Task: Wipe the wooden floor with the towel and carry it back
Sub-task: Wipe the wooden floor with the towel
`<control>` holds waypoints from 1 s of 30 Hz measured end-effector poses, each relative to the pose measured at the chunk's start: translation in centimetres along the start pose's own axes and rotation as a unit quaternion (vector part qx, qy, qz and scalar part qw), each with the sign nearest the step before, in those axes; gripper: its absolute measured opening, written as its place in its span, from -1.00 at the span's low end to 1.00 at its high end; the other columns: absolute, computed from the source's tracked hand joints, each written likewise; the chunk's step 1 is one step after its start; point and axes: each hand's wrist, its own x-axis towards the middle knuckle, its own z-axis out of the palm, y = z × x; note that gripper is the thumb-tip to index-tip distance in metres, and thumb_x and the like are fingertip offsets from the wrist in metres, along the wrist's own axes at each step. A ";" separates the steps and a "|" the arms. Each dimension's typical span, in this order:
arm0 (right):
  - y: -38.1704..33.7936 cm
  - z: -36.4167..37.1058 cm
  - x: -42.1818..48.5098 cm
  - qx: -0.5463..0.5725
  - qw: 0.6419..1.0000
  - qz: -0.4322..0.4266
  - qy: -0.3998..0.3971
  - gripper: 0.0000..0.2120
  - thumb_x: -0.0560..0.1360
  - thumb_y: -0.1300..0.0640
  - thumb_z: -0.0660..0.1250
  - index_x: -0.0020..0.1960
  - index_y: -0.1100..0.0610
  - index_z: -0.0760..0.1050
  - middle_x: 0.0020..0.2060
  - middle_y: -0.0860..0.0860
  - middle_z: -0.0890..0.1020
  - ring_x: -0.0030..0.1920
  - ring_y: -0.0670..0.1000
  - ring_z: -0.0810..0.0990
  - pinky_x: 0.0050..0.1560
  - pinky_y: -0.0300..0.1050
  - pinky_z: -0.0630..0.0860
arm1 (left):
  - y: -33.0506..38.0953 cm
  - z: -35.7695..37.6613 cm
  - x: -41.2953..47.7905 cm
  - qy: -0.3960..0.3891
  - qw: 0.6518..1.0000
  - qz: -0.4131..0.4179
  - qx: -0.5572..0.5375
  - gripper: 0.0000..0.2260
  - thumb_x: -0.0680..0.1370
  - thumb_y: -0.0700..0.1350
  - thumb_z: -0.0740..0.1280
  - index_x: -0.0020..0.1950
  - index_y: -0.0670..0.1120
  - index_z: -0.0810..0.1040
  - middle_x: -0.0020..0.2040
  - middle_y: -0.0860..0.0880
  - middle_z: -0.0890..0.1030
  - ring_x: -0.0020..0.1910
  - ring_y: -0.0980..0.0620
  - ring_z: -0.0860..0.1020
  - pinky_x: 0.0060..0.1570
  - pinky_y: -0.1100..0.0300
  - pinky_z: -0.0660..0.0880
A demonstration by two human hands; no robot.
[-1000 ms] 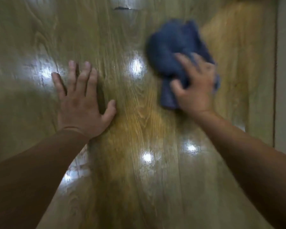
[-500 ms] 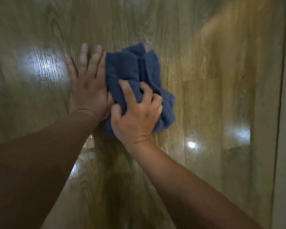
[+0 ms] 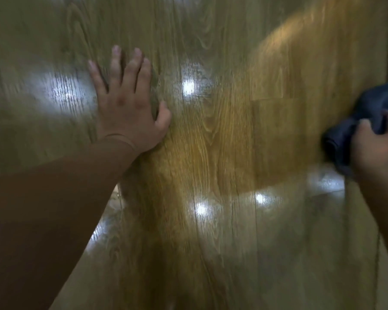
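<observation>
Wooden floor [image 3: 229, 139] under flat, spread left hand [image 3: 127, 110]; well apart, blue towel [image 3: 372, 106] in the clutch of the right hand [image 3: 381, 153].

Dark blue towel [image 3: 371, 106]: bunched, blurred, on the wooden floor [image 3: 222, 142] near its right edge. Floor glossy, golden-brown grain, long planks, bright light spots.

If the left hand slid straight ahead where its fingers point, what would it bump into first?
Nothing, it seems: the left hand lies flat, with only wooden floor ahead up to the picture's edge.
</observation>
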 end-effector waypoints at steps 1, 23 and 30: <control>-1.2 1.1 -2.0 -0.017 1.000 0.013 0.006 -0.80 0.45 -0.11 0.20 0.06 -0.17 0.45 -0.08 -0.03 0.56 -0.06 -0.05 0.55 0.29 0.22 0.46 | 0.1 0.0 0.0 -0.002 1.000 0.002 -0.001 -0.32 0.54 0.15 0.13 0.55 -0.23 0.22 0.59 -0.15 0.20 0.60 -0.25 0.02 0.48 -0.40 -0.12; 13.8 -2.9 -9.0 -0.142 0.989 -0.013 0.028 -0.33 0.41 -0.20 0.03 0.50 -0.09 0.29 0.44 0.22 0.35 0.36 0.36 0.34 0.44 0.20 0.24 | 0.8 -0.2 -1.3 0.035 0.999 -0.017 -0.034 -0.39 0.55 0.18 0.11 0.53 -0.10 0.24 0.56 -0.13 0.26 0.56 -0.19 0.15 0.53 -0.25 0.02; 3.1 3.7 -36.1 0.003 0.951 -0.299 -0.080 -0.50 0.33 -0.11 0.33 0.27 -0.16 0.58 0.27 0.06 0.57 0.06 0.22 0.46 0.06 0.08 0.35 | 3.9 -4.3 -2.2 -0.186 0.978 -0.070 0.070 -0.50 0.62 0.06 0.25 0.37 -0.32 0.42 0.33 -0.37 0.46 0.28 -0.43 0.45 0.33 -0.31 0.34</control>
